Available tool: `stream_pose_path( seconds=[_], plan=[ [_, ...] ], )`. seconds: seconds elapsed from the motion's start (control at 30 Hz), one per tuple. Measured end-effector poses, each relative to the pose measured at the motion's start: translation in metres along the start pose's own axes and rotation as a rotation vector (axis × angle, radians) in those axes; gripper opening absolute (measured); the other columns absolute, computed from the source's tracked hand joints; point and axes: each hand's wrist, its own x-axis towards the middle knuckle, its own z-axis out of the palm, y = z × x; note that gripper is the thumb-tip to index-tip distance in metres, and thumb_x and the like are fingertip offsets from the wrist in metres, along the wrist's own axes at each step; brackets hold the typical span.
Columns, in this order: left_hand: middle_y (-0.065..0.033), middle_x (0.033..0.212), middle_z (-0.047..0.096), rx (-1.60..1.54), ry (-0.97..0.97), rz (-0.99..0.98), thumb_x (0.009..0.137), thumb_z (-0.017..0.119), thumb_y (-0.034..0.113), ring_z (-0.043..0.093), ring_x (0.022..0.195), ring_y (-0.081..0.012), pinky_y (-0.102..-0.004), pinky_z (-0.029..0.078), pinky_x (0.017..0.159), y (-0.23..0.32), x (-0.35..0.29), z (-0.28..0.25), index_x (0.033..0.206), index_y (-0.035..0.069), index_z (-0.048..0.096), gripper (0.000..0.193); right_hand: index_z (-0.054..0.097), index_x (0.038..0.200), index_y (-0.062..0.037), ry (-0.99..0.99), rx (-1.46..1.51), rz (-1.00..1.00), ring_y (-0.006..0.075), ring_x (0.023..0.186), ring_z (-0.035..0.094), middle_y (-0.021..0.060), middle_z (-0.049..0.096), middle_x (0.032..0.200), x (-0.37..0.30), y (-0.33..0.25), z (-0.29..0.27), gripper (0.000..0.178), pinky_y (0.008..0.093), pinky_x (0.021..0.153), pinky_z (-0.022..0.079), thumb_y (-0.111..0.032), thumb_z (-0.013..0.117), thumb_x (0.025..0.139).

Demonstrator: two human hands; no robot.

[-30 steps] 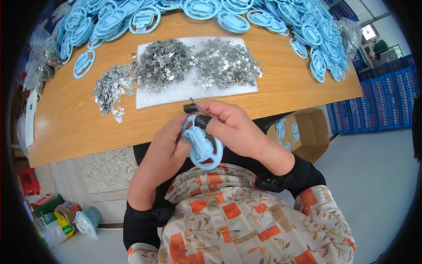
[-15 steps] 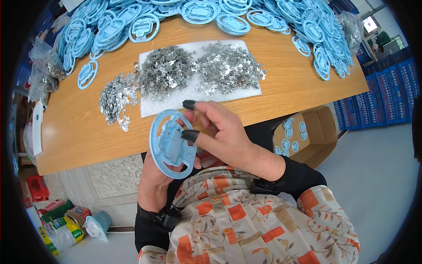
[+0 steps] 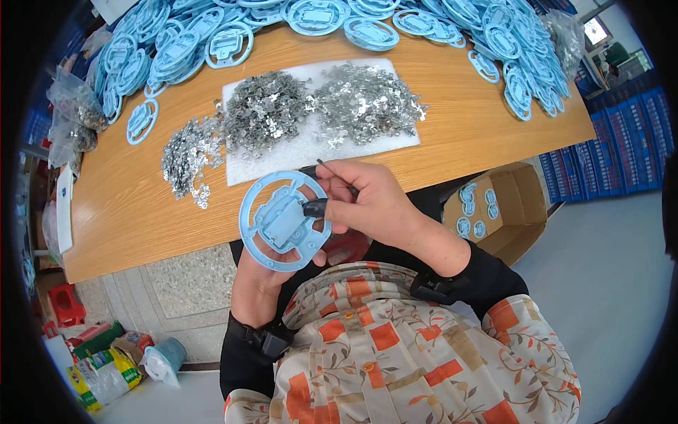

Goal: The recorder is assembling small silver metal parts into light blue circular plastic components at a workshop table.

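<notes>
My left hand (image 3: pixel 260 277) grips a light blue plastic steering-wheel-shaped part (image 3: pixel 284 220) from below and behind, with its flat middle plate facing up. My right hand (image 3: pixel 371 200) is closed at the part's right side. Its thumb, in a black finger cover (image 3: pixel 315 208), lies at the middle plate's edge. Between the curled fingers of that hand shows a thin dark rod (image 3: pixel 335 174), whose kind I cannot make out. Beyond the hands, small silvery metal pieces lie in a left pile (image 3: pixel 185 159), a middle pile (image 3: pixel 265 113) and a right pile (image 3: pixel 367 104).
A white foam sheet (image 3: pixel 247 168) lies under two piles on the wooden table (image 3: pixel 487 134). Many blue wheel parts (image 3: pixel 318 18) are heaped along the far edge. A cardboard box (image 3: pixel 519 205) with several wheel parts stands at right, near stacked blue crates (image 3: pixel 621 145).
The blue wheel part has turned to lie flatter, its face more upward. My right fingers have curled in, and a thin dark rod now shows between them.
</notes>
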Motion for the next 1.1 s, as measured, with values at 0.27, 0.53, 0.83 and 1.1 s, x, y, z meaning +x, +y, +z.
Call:
stream_pose_path(
  seconds=[0.27, 0.53, 0.83, 1.1],
  plan=[
    [-0.0280, 0.120, 0.061, -0.023, -0.066, -0.117, 0.098, 0.051, 0.031, 0.065, 0.103, -0.0460, -0.0448, 0.063, 0.054, -0.009, 0.002, -0.001, 0.136, -0.003, 0.047, 0.051, 0.060, 0.118, 0.0074, -0.070, -0.114, 0.093, 0.0059, 0.087, 0.061, 0.0065, 0.071, 0.098, -0.008, -0.005, -0.021, 0.034, 0.0244, 0.076, 0.051, -0.002, 0.065, 0.086],
    [-0.0280, 0.128, 0.055, 0.047, -0.089, -0.500, 0.097, 0.052, 0.031, 0.060, 0.109, -0.0503, -0.0557, 0.063, 0.064, -0.042, 0.043, 0.017, 0.137, -0.002, 0.047, 0.052, 0.066, 0.109, 0.0028, 0.045, 0.027, 0.184, 0.0050, 0.076, 0.058, 0.0002, 0.067, 0.086, -0.067, 0.009, -0.093, 0.022, 0.0225, 0.069, 0.048, -0.012, 0.063, 0.092],
    [-0.0167, 0.127, 0.057, 0.768, -0.038, -0.728, 0.103, 0.043, 0.019, 0.063, 0.112, -0.0271, -0.0356, 0.059, 0.082, -0.073, 0.056, 0.020, 0.143, 0.002, 0.041, 0.044, 0.067, 0.112, -0.0040, 0.752, -0.368, 0.437, 0.0053, 0.054, 0.044, -0.0055, 0.052, 0.067, -0.257, 0.057, -0.235, 0.029, 0.0233, 0.048, 0.034, -0.020, 0.055, 0.090],
    [-0.0024, 0.109, 0.065, 1.505, 0.102, -0.645, 0.100, 0.052, 0.021, 0.062, 0.096, -0.0118, -0.0281, 0.053, 0.081, -0.073, 0.027, -0.083, 0.130, 0.005, 0.058, 0.034, 0.056, 0.100, -0.0065, 1.093, -0.427, 0.194, 0.0137, 0.062, 0.054, 0.0061, 0.056, 0.076, -0.241, 0.087, -0.243, 0.016, 0.0317, 0.055, 0.044, -0.013, 0.044, 0.092]
  ],
)
